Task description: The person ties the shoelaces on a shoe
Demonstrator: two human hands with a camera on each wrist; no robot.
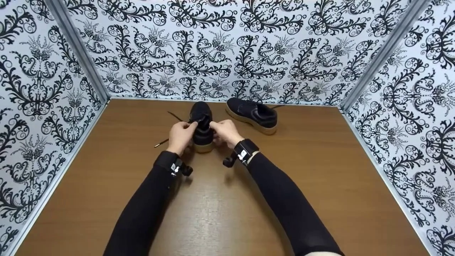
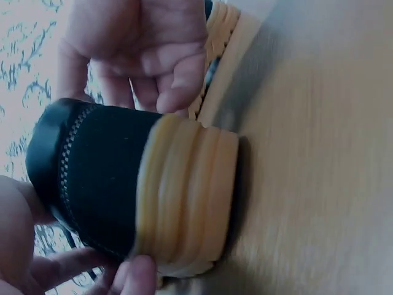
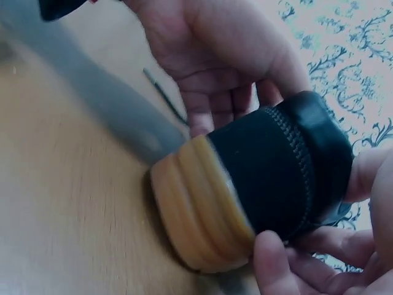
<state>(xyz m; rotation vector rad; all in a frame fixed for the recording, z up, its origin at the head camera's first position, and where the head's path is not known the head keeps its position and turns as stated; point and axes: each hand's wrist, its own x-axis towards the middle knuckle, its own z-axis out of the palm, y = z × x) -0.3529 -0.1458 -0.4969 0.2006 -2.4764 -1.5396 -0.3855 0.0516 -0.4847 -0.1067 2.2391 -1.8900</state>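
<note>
A black shoe (image 1: 203, 139) with a tan sole stands on the table, its toe toward the back wall and its heel toward me. My left hand (image 1: 180, 136) grips its left side, thumb up at the opening and other fingers down along the upper. On the opposite side my right hand (image 1: 226, 132) holds the shoe the same way. Both wrist views show the stitched black heel (image 2: 110, 175) and the ridged sole (image 3: 199, 206) between the hands. A loose dark lace (image 1: 174, 115) sticks out to the left, and a lace tip (image 1: 160, 143) shows beside the left hand.
A second black shoe (image 1: 253, 114) with a tan sole lies to the right near the back wall, angled, a lace behind it. Patterned panels (image 1: 220, 49) on metal posts enclose the wooden table (image 1: 312, 177) at the back and sides.
</note>
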